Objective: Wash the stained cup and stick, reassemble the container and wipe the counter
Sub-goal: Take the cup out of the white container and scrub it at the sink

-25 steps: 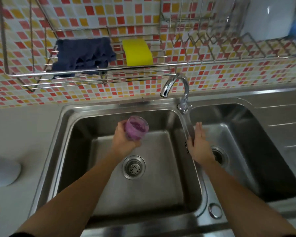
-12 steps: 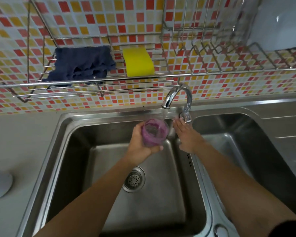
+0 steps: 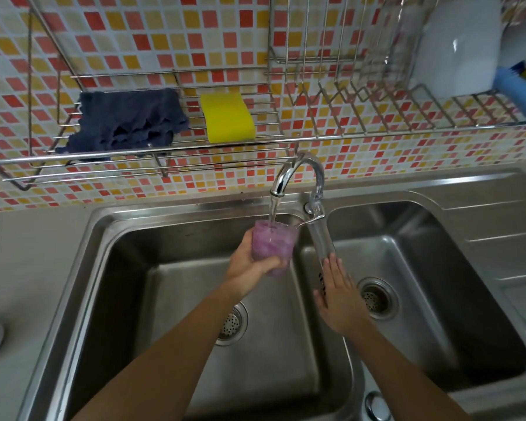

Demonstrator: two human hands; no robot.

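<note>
Head view: left hand (image 3: 249, 265) wraps purple-stained translucent plastic cup (image 3: 273, 245) mid-wall at 12 o'clock under running chrome tap (image 3: 298, 174), right hand (image 3: 339, 294) open, empty; cup likely light, wet-slippery, gaining weight, so keep holding low.

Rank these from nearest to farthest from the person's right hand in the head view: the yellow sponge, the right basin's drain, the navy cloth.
From the right hand:
1. Right basin's drain, just right of it.
2. Yellow sponge, on the wire rack, up and left.
3. Navy cloth, farther left on that rack.
</note>
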